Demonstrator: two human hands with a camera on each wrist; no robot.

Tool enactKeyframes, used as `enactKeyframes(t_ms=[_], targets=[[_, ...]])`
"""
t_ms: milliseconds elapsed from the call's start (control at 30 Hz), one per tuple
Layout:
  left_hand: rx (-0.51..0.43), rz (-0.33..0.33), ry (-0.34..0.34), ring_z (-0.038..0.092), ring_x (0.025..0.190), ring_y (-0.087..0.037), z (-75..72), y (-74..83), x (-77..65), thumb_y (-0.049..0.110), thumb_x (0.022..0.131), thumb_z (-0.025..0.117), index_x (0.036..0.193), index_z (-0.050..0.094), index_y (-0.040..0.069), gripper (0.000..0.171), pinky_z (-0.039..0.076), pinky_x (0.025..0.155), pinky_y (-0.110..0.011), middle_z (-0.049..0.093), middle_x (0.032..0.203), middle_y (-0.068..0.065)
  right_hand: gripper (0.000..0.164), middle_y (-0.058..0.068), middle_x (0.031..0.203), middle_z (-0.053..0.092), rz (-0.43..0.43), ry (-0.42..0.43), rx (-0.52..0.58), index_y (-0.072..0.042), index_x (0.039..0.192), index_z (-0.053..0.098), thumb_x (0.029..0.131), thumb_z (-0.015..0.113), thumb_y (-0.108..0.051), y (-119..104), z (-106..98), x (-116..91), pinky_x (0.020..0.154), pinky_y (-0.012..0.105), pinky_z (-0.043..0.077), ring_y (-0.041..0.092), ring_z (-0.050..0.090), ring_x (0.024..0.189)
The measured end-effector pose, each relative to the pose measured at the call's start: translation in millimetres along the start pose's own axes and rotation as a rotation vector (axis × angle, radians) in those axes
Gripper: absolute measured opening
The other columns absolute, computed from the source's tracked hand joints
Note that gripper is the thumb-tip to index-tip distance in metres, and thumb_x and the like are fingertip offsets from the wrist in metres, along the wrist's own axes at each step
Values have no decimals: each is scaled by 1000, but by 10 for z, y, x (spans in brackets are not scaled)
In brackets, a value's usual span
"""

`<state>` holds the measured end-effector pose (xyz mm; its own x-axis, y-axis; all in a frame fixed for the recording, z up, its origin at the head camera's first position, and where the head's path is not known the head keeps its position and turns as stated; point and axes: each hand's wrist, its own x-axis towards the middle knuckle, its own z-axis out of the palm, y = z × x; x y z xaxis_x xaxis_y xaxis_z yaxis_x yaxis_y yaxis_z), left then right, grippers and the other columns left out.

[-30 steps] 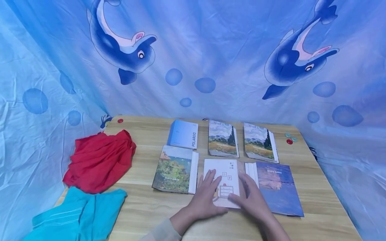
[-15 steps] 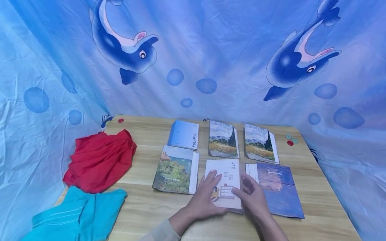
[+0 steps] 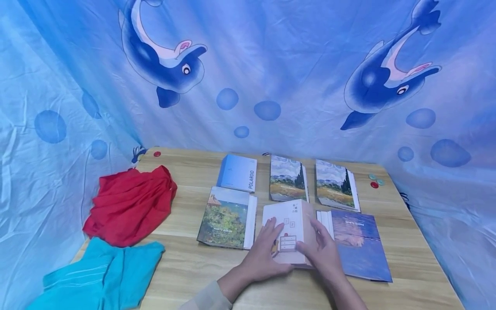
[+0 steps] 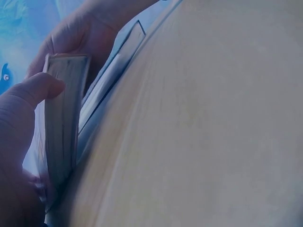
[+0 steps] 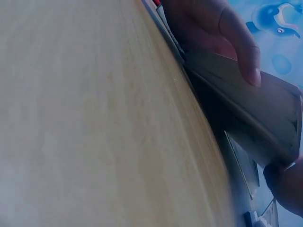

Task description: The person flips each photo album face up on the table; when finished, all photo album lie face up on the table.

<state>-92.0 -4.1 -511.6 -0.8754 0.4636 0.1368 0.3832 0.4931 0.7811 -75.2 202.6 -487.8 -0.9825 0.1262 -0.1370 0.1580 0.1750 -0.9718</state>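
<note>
A thick white-covered book [image 3: 287, 228], with a drawn chest of drawers on its front, leans with its right side raised off the table. My left hand [image 3: 263, 254] grips its left part, fingers over the cover; the left thumb [image 4: 45, 87] presses the near end of the book. On the raised right side, my right hand [image 3: 323, 249] holds the edge, its thumb on the cover. In the right wrist view the book's end [image 5: 246, 99] lies between both hands. Beside it are a garden-picture photo album [image 3: 222, 219] and a purple-blue photo album [image 3: 358, 245].
Behind lie a blue Polaroid album [image 3: 237, 172] and two landscape albums, one in the middle [image 3: 286, 178] and one to its right [image 3: 334, 183]. Red cloth [image 3: 131, 202] and teal cloth [image 3: 108, 271] cover the table's left side. Small discs [image 3: 374, 184] sit at the right back.
The white book's right side has risen, so it tilts left and shows its side face. My right hand has closed onto that raised edge; the left hand stays nearly in place.
</note>
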Motion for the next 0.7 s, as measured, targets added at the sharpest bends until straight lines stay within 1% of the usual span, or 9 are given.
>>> enactKeyframes(t_ms=[67,133,200,267,333,400,533,600,700], targets=[[-10,-23,-4,15,153,-34,0,4,3,51,70,86,160,32,16,110,23,117,-63,16,168,-13,98,16,166,23,-9,0,-26,-9,159,29,81,87,-23,-2,6,-2,120,40,27,33,23,152],[-25,-36,-10,15,154,-33,2,5,9,50,71,86,160,31,17,110,24,117,-62,15,168,-13,100,18,166,21,-12,-4,-9,-9,161,23,83,85,-22,-3,12,-4,119,46,29,36,24,150],[-39,-46,-21,15,154,-32,5,9,15,50,71,86,160,31,17,111,24,118,-60,13,169,-11,100,21,166,19,-15,-3,10,-10,162,18,86,82,-20,-3,17,-5,114,41,39,39,27,149],[-56,-55,-31,16,154,-31,8,13,18,50,70,87,160,30,18,111,24,119,-58,12,169,-9,97,23,165,19,-19,-1,46,-9,163,13,90,78,-19,-7,20,-11,103,32,49,41,33,146],[-77,-56,-34,18,153,-31,11,19,18,51,70,87,160,31,18,111,25,119,-57,12,169,-7,93,23,165,20,-17,-5,89,-8,163,11,94,73,-18,-11,20,-22,94,25,54,39,38,143],[-117,-45,-27,20,152,-32,12,29,15,49,70,88,160,32,17,110,25,119,-57,14,169,-7,88,22,164,21,-15,-16,135,-8,163,11,97,69,-18,-17,14,-38,90,25,56,32,44,140],[-213,-1,0,24,151,-30,13,42,10,45,71,89,159,34,15,108,24,121,-53,18,168,-7,81,20,163,27,-45,-60,234,-11,163,13,100,64,-14,-40,-9,-75,86,38,59,10,57,125],[-261,25,13,24,151,-29,8,47,9,43,72,90,159,34,14,107,23,121,-51,20,167,-8,78,20,163,27,-87,-87,267,-13,163,14,101,62,-11,-57,-19,-90,85,42,59,2,59,121],[-308,57,16,25,151,-30,-7,59,13,40,73,90,159,34,14,105,23,121,-51,21,167,-8,75,21,164,22,-169,-106,241,-13,164,14,103,58,-9,-81,-32,-108,84,41,59,-4,55,122]])
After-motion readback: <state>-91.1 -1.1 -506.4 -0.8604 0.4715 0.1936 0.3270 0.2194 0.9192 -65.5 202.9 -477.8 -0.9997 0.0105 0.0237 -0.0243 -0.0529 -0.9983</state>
